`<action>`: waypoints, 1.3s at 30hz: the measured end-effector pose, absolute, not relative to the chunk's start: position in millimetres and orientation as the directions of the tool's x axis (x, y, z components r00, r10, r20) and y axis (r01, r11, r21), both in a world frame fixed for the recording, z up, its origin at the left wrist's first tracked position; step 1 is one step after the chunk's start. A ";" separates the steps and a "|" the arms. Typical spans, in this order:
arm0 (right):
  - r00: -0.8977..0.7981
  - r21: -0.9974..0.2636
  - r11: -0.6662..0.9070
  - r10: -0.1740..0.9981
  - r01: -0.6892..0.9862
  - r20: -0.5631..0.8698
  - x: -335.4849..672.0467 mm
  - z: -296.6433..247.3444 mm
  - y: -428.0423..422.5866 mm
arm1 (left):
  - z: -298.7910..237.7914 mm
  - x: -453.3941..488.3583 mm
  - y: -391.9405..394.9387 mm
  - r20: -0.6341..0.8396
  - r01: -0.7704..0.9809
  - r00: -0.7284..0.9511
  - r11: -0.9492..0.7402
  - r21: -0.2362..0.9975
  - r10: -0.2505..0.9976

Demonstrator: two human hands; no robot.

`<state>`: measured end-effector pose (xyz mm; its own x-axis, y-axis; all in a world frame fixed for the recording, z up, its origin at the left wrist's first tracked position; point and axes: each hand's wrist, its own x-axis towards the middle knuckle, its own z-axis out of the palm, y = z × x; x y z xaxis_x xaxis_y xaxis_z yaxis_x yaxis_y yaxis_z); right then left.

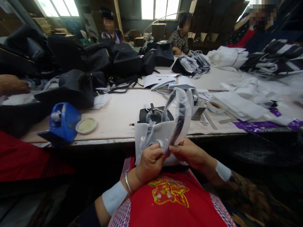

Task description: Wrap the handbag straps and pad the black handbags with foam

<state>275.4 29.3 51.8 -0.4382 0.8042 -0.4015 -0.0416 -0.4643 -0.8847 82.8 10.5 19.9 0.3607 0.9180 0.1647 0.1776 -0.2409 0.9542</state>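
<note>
A pale grey bag rests against the table's front edge, in my lap. Its dark handle arches up, wrapped in clear plastic film. My left hand is closed on the film at the handle's base. My right hand pinches the same wrapped end from the right. Both wrists wear white bands, and a bangle sits on the left one. A black pouch lies on the table just behind the bag.
A long beige table carries black bags at left, a blue dispenser, a small white dish, papers and white fabric. Another person's hand is at far left. Three people sit beyond.
</note>
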 end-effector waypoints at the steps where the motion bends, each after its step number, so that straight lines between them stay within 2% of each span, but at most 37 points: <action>1: -0.430 -0.843 -0.532 0.781 -0.079 -0.453 272.9 51.7 29.6 | 16.8 82.6 9.4 0.177 0.204 0.381 -0.269 0.941 0.908; 4: -0.394 -0.756 -0.621 0.760 -0.207 -0.517 265.3 49.8 27.9 | 12.0 81.7 7.8 0.195 0.232 0.407 -0.308 0.923 0.893; 7: -0.346 -0.806 -0.551 0.815 -0.217 -0.465 262.6 49.1 24.0 | 16.3 79.5 9.4 0.179 0.191 0.404 -0.274 0.943 0.897; 10: -0.300 -0.947 -0.322 0.901 0.018 -0.312 263.1 47.1 18.4 | 23.7 79.8 12.5 0.015 0.067 0.379 -0.043 0.997 0.925; 12: -0.263 -0.967 -0.085 0.953 0.241 -0.149 262.0 42.1 13.0 | 26.8 83.6 13.9 -0.138 -0.047 0.327 0.162 0.986 0.935; 15: -0.259 -0.834 0.265 0.954 0.485 0.153 258.6 31.2 4.1 | 28.8 92.7 14.0 -0.257 -0.160 0.222 0.295 0.942 0.940; 17: -0.264 -0.767 0.370 0.927 0.524 0.267 259.0 26.3 0.6 | 29.4 96.8 13.4 -0.239 -0.163 0.186 0.270 0.949 0.953; 19: -0.265 -0.841 0.323 0.938 0.434 0.224 263.8 26.1 1.2 | 28.9 97.1 12.5 -0.153 -0.108 0.180 0.174 0.979 0.972; 20: -0.283 -0.909 0.239 0.948 0.341 0.143 267.7 27.4 3.3 | 27.9 96.0 12.0 -0.086 -0.063 0.175 0.098 0.993 0.981; 22: -0.369 -0.993 -0.048 0.926 0.106 -0.084 276.4 31.3 9.8 | 24.1 92.5 10.6 0.072 0.050 0.184 -0.082 0.995 0.980; 24: -0.456 -0.927 -0.364 0.842 -0.087 -0.288 282.7 34.1 17.3 | 18.5 89.0 9.1 0.232 0.147 0.243 -0.272 0.951 0.942; 26: -0.488 -0.801 -0.559 0.772 -0.217 -0.407 283.6 34.1 22.8 | 13.2 86.4 7.9 0.356 0.208 0.321 -0.432 0.878 0.878; 29: -0.466 -0.690 -0.641 0.750 -0.338 -0.469 277.2 31.5 24.7 | 10.1 83.4 7.4 0.444 0.244 0.382 -0.552 0.797 0.810; 31: -0.432 -0.715 -0.605 0.782 -0.350 -0.450 272.5 31.5 22.5 | 12.2 81.2 7.8 0.419 0.241 0.395 -0.532 0.811 0.818; 33: -0.400 -0.834 -0.494 0.835 -0.244 -0.377 270.0 34.0 19.0 | 15.9 79.5 8.8 0.302 0.196 0.393 -0.400 0.895 0.869; 35: -0.372 -0.966 -0.256 0.899 -0.017 -0.232 269.2 37.2 15.5 | 18.7 79.2 10.7 0.078 0.062 0.382 -0.110 0.992 0.921; 36: -0.371 -0.989 -0.094 0.920 0.112 -0.130 269.1 38.0 14.0 | 19.3 79.8 12.0 -0.054 -0.039 0.384 0.075 0.996 0.922; 38: -0.406 -0.920 0.232 0.909 0.316 0.089 269.0 36.9 11.6 | 18.8 82.4 15.1 -0.269 -0.242 0.418 0.392 0.888 0.868; 39: -0.434 -0.850 0.364 0.882 0.380 0.184 269.1 35.0 10.8 | 18.1 84.1 16.6 -0.331 -0.317 0.446 0.492 0.810 0.832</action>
